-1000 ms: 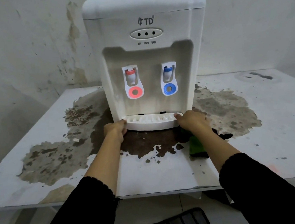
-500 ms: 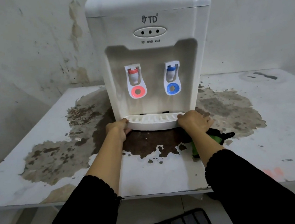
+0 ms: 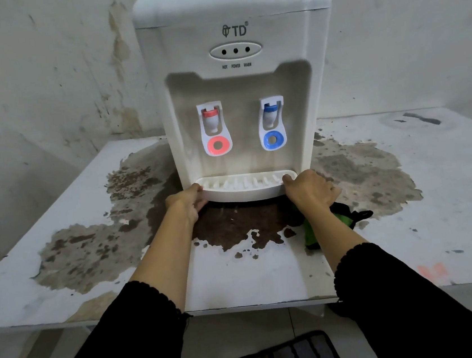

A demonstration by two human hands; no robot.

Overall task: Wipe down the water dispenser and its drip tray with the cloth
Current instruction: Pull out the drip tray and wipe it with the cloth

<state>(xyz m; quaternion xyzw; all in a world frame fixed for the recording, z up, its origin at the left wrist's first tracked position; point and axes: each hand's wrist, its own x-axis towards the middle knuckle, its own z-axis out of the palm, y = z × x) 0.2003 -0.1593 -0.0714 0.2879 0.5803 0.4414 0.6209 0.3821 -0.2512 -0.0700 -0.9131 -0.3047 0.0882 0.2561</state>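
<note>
Step now: the drip tray is being held at both ends; it looks like the tray is about to be slid out of, or pushed into, the water dispenser; I cannot tell which way
Left hand: the left hand grips the left end of the tray; its thumb lies on the top rim and its fingers curl under the edge
Right hand: the right hand grips the right end of the tray; its thumb sits on the rim and the other fingers bend down at the side, close over the cloth
Tray: it sits at the foot of the dispenser, under the red tap and the blue tap; it sticks out a little at the front; the slots on top show
Cloth: the green cloth lies on the desk, just under and behind the right wrist; no hand holds it that I can see
Desk: big brown stains spread around the dispenser; the darkest patch is right below the tray
Next move: both hands should pull or push evenly, so the tray stays flat and no water tips out; then 1 hand must pick up the cloth to wipe
Watch out: the tray may stick; a hard tug could shift the whole dispenser
</note>
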